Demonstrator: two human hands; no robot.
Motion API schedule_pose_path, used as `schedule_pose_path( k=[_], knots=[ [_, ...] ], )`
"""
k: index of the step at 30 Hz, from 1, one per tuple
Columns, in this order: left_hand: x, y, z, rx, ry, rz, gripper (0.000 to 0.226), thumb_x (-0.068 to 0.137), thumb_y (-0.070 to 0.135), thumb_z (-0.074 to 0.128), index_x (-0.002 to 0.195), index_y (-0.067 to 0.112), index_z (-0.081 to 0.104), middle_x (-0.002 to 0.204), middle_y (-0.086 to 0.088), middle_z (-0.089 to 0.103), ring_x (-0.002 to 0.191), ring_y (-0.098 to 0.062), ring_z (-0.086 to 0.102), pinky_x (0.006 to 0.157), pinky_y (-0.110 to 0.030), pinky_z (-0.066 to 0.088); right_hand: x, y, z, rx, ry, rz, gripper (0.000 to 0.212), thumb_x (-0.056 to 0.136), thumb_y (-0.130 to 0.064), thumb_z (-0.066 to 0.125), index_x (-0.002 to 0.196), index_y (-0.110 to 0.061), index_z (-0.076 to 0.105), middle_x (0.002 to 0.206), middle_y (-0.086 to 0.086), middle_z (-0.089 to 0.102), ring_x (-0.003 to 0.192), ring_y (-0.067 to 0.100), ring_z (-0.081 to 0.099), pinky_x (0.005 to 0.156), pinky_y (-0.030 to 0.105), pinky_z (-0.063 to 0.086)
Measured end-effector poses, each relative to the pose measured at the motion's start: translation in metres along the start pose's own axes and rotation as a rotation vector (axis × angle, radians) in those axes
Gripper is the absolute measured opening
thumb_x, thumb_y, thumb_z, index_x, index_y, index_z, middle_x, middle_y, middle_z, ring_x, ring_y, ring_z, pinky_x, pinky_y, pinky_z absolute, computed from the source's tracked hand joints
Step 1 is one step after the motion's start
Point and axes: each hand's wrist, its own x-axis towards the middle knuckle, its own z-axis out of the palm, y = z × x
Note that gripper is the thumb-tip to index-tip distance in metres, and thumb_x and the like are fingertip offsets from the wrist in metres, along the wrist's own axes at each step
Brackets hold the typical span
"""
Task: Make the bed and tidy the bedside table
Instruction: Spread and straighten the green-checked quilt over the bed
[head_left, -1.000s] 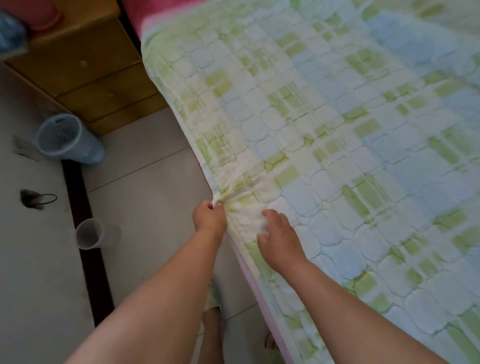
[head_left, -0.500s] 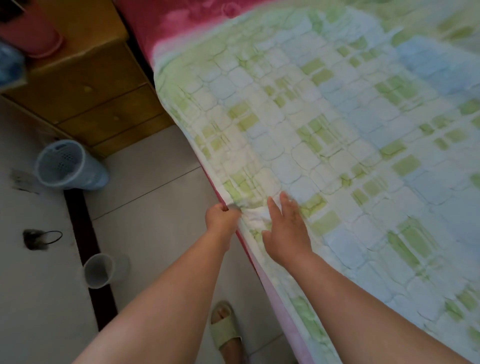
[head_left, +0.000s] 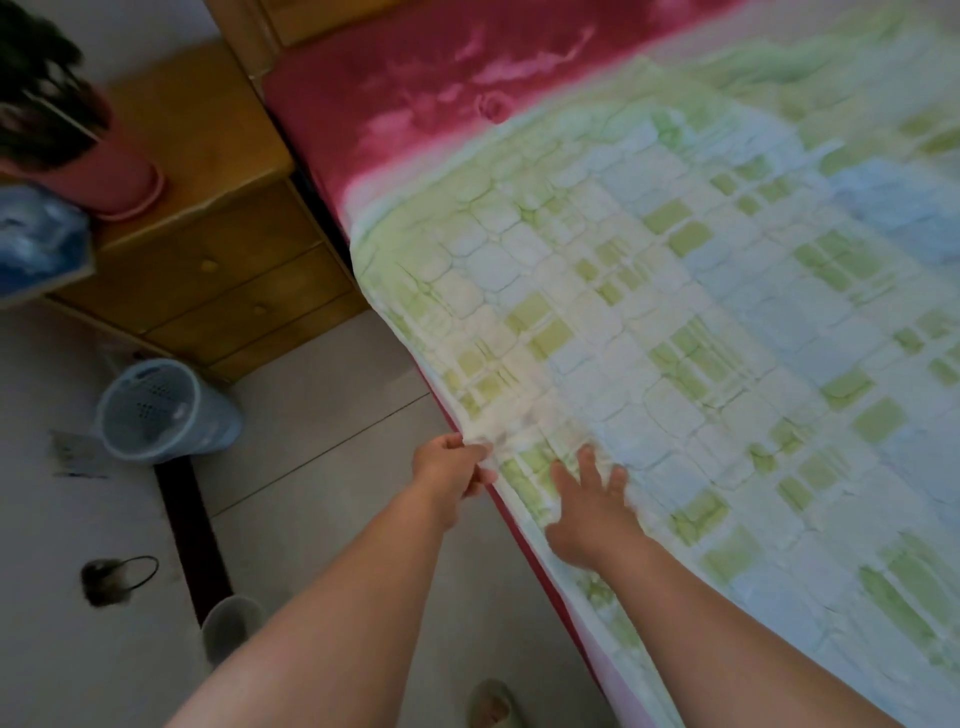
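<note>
**Left hand pinches the quilt edge, right hand lies flat on top**

The left hand is clenched on the side edge of the quilt, thumb and fingers pinching a small bunch of cloth right where it hangs over the side of the bed. The right hand grasps nothing: its fingers are spread and it lies palm down on the quilt just inside that edge, close beside the left hand. Its fingertips are blurred, so how hard it presses cannot be told.

The quilt, in green, blue and white checks, is spread across the bed, its near edge running along the bedside and its top edge stopping short of the head, where the red sheet shows bare. It looks light, thin and soft, puckering at the pinch, so it should shift with a gentle pull and will likely wrinkle if tugged from one point only. The hemmed edge or a corner seems the best place to hold, with a flat palm to smooth the surface.

Beside the bed's head stands the wooden bedside table, bearing a pink pot. On the floor near it lies a pale blue basket on its side, and a cup sits nearer the person.
</note>
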Motion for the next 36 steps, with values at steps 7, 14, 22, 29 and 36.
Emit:
schedule_pose_path(
  k=[7, 14, 22, 29, 36],
  knots=[
    [0.013, 0.067, -0.011, -0.047, -0.005, -0.027, 0.044, 0.085, 0.007, 0.071, 0.121, -0.002, 0.047, 0.088, -0.013, 0.061, 0.059, -0.018, 0.064, 0.050, -0.026, 0.057, 0.011, -0.047, -0.056, 0.084, 0.281, -0.104, 0.057, 0.093, -0.014, 0.043, 0.147, -0.018, 0.026, 0.157, 0.005, 0.013, 0.141, 0.025, 0.023, 0.108, 0.037, 0.032],
    [0.065, 0.113, -0.007, -0.127, 0.126, -0.109, 0.024, 0.082, 0.020, 0.075, 0.085, 0.001, 0.061, 0.068, -0.011, 0.066, 0.052, -0.018, 0.057, 0.057, -0.028, 0.053, 0.069, -0.087, -0.108, 0.197, 0.152, -0.248, 0.083, 0.089, 0.002, 0.038, 0.153, -0.026, -0.006, 0.158, -0.005, -0.022, 0.147, 0.018, -0.015, 0.118, 0.032, 0.013],
    [0.097, 0.156, -0.028, -0.047, 0.226, 0.022, 0.019, 0.084, 0.006, 0.067, 0.102, 0.002, 0.060, 0.069, -0.010, 0.057, 0.045, -0.013, 0.047, 0.041, -0.020, 0.037, 0.112, -0.137, -0.154, 0.103, 0.216, -0.206, 0.056, 0.092, -0.010, 0.039, 0.147, -0.014, 0.029, 0.154, 0.005, 0.024, 0.140, 0.021, 0.026, 0.105, 0.032, 0.035],
    [0.133, 0.226, -0.052, 0.124, 0.354, 0.141, 0.093, 0.082, 0.020, 0.070, 0.153, 0.017, 0.011, 0.154, -0.012, 0.024, 0.131, -0.031, 0.041, 0.101, -0.041, 0.044, 0.140, -0.140, -0.194, 0.068, 0.225, -0.223, 0.035, 0.095, -0.011, 0.039, 0.129, -0.017, 0.047, 0.127, 0.004, 0.048, 0.111, 0.021, 0.053, 0.089, 0.029, 0.044],
    [0.175, 0.300, -0.055, 0.891, 0.326, 0.638, 0.071, 0.082, 0.031, 0.071, 0.144, 0.020, 0.036, 0.143, 0.000, 0.036, 0.132, -0.021, 0.030, 0.106, -0.033, 0.027, 0.169, -0.166, -0.238, 0.112, 0.257, -0.282, 0.046, 0.096, -0.011, 0.041, 0.141, -0.018, 0.039, 0.135, 0.006, 0.042, 0.117, 0.022, 0.050, 0.092, 0.029, 0.043]
  ],
)
